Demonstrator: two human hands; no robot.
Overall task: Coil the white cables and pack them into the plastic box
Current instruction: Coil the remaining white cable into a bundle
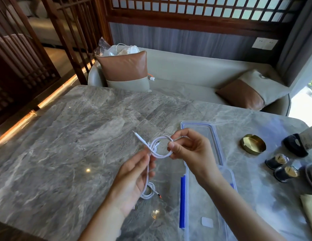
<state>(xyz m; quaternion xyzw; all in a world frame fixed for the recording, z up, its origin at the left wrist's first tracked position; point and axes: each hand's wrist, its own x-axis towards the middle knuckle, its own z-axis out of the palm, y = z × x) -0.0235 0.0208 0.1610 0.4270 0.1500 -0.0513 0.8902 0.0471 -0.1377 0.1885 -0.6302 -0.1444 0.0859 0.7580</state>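
At frame centre, above the grey marble desk (64, 136), the right hand (190, 150) pinches a thin white cable (159, 155) loop in its fingers; the left hand (132, 178) fingers curl round its tail.

A grey marble table (73, 136) carries a clear plastic box (209, 197) with a blue latch on its left side. The box's lid (200, 126) lies flat just beyond it. Left of the box rests the coiled end of a white cable (145, 197). Right of the box stand a brass ashtray (252, 144) and two small dark jars (277, 160), with a folded yellowish napkin (310, 211) further right.
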